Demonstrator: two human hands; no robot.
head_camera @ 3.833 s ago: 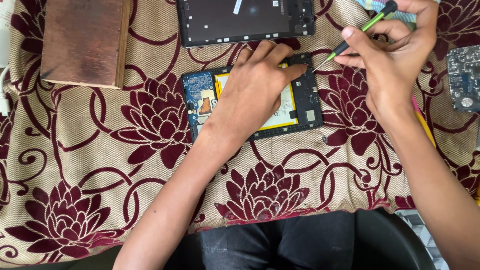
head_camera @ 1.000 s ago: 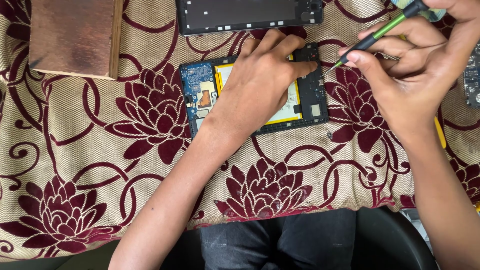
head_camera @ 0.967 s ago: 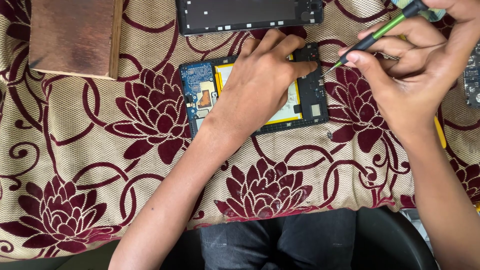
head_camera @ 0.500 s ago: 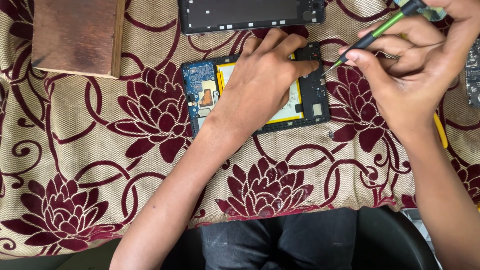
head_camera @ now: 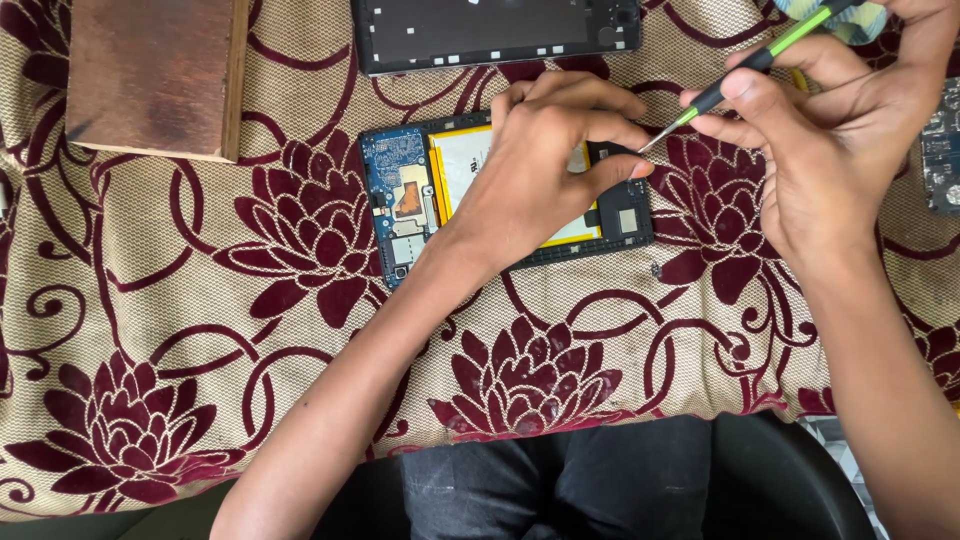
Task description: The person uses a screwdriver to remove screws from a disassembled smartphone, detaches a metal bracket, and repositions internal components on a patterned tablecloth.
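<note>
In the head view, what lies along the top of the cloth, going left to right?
Wooden block → opened tablet with the left hand on it → screwdriver → right hand → circuit board at the edge.

left hand (head_camera: 540, 160) hides tablet (head_camera: 400, 200) battery.

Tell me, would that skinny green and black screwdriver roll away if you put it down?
Probably yes: the screwdriver looks round and thin, so it could roll, though the bumpy flowered cloth might slow it. It seems light, since the right hand holds it with just the fingertips. Its fine tip looks easy to bend.
</note>
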